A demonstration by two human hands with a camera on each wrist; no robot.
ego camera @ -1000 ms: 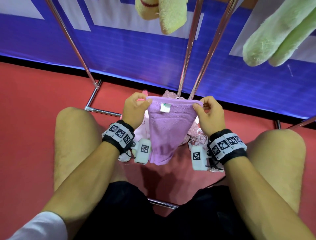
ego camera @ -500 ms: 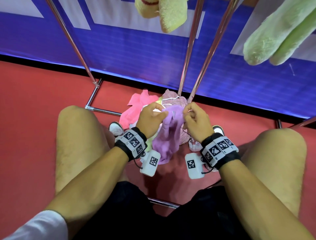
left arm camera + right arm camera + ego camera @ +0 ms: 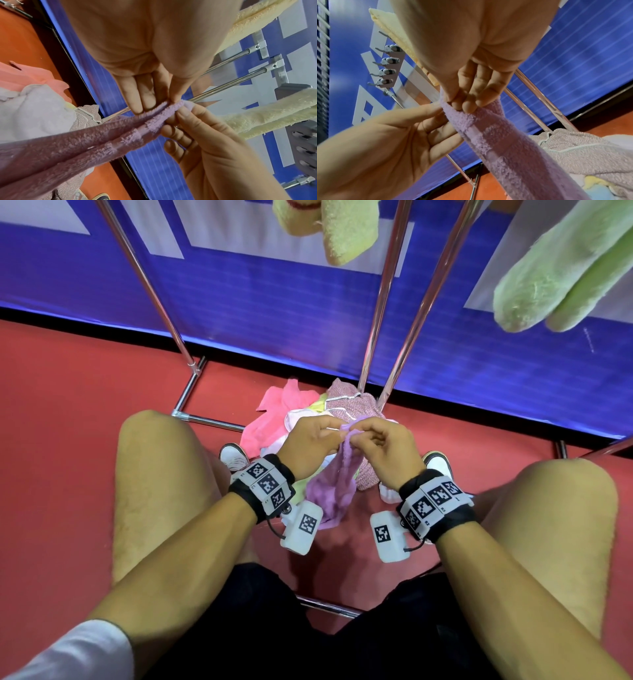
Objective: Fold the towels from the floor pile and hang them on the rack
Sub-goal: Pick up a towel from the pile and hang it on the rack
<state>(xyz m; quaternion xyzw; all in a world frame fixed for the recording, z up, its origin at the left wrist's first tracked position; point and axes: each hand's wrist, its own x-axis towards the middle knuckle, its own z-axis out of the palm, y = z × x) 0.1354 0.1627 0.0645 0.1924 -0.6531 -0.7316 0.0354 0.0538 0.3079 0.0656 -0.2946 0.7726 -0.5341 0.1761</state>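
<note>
1. Knees and forearms: the person crouches, bare knees to either side, each wrist wearing a black band with printed square markers and a white camera box beneath.
2. Left hand (image 3: 310,445): thumb and fingers pinch the top edge of the purple towel (image 3: 334,487). In the left wrist view the fingers (image 3: 137,97) press the folded terry edge against the thumb.
3. Right hand (image 3: 387,450): pinches the same top edge just beside the left hand, the two hands touching or nearly so. In the right wrist view its fingertips (image 3: 467,106) close on the bunched corner.
4. Purple towel: held in the air between the knees, gathered into a narrow doubled strip that hangs down from both hands above the red floor (image 3: 68,440).
5. Floor pile (image 3: 301,419): directly beyond the hands, on the floor; contains a pink towel (image 3: 274,416), a mauve speckled towel with pale trim (image 3: 349,402), and pale white and yellow pieces. White shoe toes show at either side of it.
6. Rack (image 3: 380,313): chrome tubes rise from a floor frame behind the pile.
7. Hung items: a yellow towel (image 3: 335,231) and a green towel (image 3: 561,272) drape from above.
8. Backdrop: blue panel with pale rectangles.
</note>
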